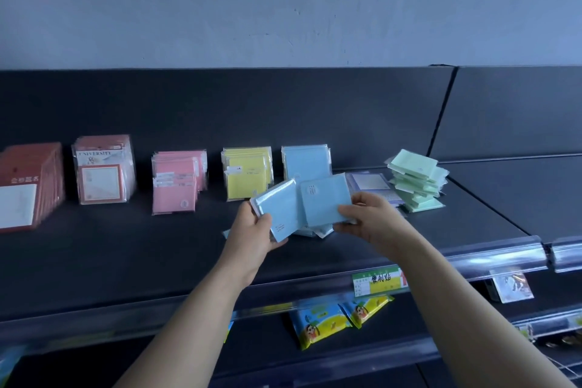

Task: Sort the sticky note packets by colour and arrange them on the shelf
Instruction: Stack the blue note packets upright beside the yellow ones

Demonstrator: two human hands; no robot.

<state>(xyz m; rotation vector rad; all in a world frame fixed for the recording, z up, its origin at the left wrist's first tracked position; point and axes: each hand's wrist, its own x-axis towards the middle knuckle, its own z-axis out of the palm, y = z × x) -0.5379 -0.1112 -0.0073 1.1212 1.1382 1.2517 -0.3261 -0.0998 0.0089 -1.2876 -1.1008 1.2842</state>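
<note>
The fingers [264,220] of the left hand [252,231] grip a small stack of glossy pale-blue square packets [277,209] at centre frame. The right hand [374,220] pinches a single pale-blue wrapped packet [324,201] by its lower right corner, overlapping the stack. The upright row of blue packets [304,164] stands directly above both in the frame, on the dark flat shelf [126,246]. The right hand is judged slightly nearer to it. Loose blue packets [310,232] lie beneath the hands.

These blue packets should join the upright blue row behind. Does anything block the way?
Nothing visible does. The left hand and right hand hold blue packets directly before the blue row; purple packets lie aside.
</note>
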